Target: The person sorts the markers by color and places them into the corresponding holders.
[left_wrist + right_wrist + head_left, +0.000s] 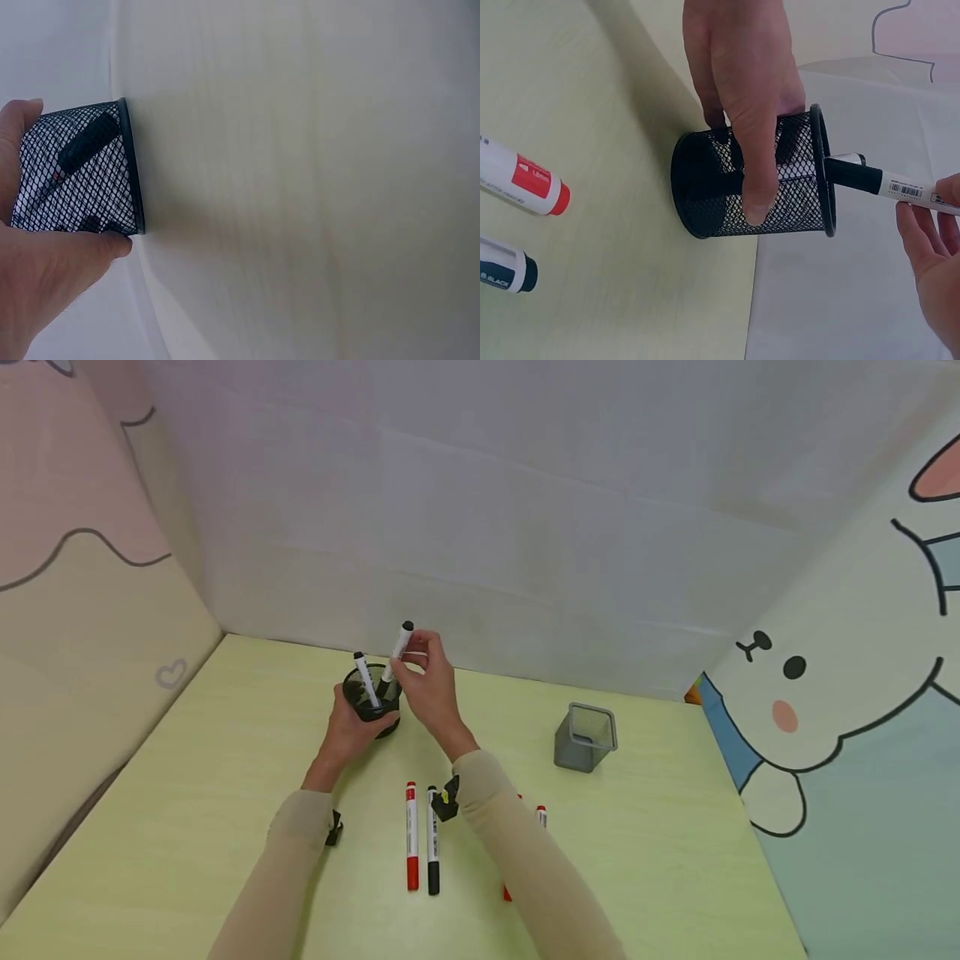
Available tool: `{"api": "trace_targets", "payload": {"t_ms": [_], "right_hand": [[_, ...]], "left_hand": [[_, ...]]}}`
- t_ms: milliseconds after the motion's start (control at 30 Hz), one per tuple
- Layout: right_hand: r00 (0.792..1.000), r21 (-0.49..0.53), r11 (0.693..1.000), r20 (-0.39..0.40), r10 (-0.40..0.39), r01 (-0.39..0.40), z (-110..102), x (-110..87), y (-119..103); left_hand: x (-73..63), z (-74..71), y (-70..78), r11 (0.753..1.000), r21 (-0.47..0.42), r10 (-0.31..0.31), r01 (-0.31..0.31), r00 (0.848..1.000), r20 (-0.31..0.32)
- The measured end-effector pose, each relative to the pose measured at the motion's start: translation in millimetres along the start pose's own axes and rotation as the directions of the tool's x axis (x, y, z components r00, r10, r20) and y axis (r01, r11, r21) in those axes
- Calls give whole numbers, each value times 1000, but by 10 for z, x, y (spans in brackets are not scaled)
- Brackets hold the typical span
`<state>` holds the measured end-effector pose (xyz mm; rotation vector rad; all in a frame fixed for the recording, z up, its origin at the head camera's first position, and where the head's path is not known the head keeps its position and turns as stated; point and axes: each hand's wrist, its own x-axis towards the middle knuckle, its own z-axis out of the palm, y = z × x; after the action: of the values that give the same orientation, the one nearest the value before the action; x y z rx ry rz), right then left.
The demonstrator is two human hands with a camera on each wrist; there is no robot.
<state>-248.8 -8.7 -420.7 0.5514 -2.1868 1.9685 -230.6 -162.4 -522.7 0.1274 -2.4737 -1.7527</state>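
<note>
The black mesh cup (pixel 799 211) is roughly upright over the far left part of the desk (pixel 660 827), close to the far edge where the wall (pixel 487 527) begins, so there is little depth behind it. (I cannot tell whether its base rests on the desk.) The left hand (pixel 348 727) grasps it from the left and near side, fingers and thumb around the mesh. The right hand (pixel 435 689) pinches the held marker (pixel 400 647) between thumb and fingers at the cup's right, the lower dark end just inside the mouth. A standing marker (pixel 366 675) leans in the same cup.

A broad stretch of desk separates the cup from the grey holder (pixel 573 752) to the right. Nearer lie a red marker (pixel 412 827) and a black marker (pixel 432 835), side by side with a narrow gap.

Only the head view shows the grey holder, plus two red-ended pens (pixel 542 814) partly covered by the right sleeve (pixel 525 852). The left wrist view adds a dark marker end seen through the mesh; the right wrist view shows a barcode on the held marker.
</note>
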Motion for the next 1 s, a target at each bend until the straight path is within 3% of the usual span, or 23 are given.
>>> {"api": "trace_targets", "payload": {"t_ms": [233,433,667,833,1000], "right_hand": [[994,-113,992,106,-38,50,102,-5,43],[975,-194,976,218,-53,97,110,-37,59],[960,-271,957,280,-24,103,99,-53,130],[932,-321,936,361,-24,148,88,-56,213],[893,-398,887,450,-36,236,79,-50,263]], "left_hand": [[-4,-29,18,999,-24,26,-26,999,20],[-15,-50,34,996,-53,77,-76,997,31],[-23,-59,34,996,-54,69,-67,997,33],[-11,-55,17,997,-45,67,-65,997,37],[9,-38,-12,997,-48,68,-66,997,36]]}}
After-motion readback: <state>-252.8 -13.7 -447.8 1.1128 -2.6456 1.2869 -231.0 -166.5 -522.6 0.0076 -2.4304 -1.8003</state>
